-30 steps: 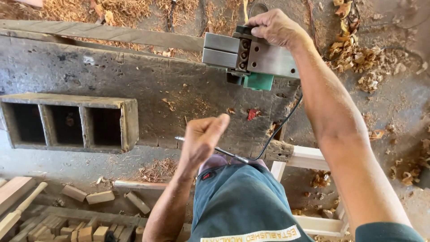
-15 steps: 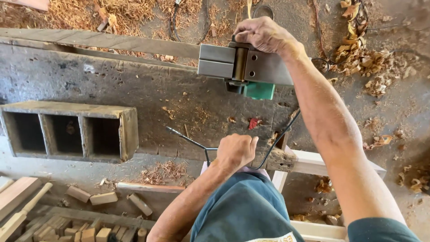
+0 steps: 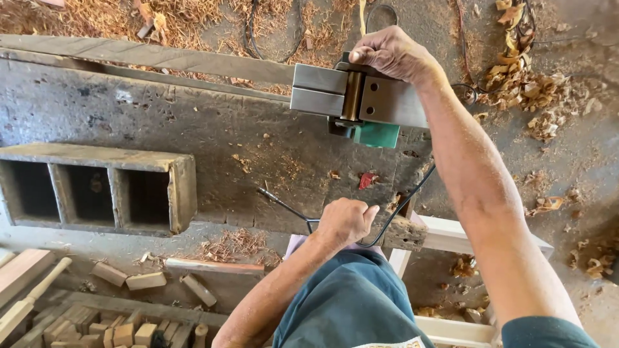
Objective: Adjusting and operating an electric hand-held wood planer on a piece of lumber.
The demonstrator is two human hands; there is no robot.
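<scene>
Two hands at work; right hand (image 3: 390,53), upper centre of frame, clamped on an upturned electric planer (image 3: 358,100), sole plates facing the camera, long axis left-right; left hand (image 3: 345,221), lower centre, fist closed on a thin black rod (image 3: 284,207); planer lies straight up-frame of that fist, over the worn workbench (image 3: 161,122).

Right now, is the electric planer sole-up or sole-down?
Sole-up: the electric planer shows its flat metal plates and cutter drum to the camera, held by the right hand on the workbench.
</scene>
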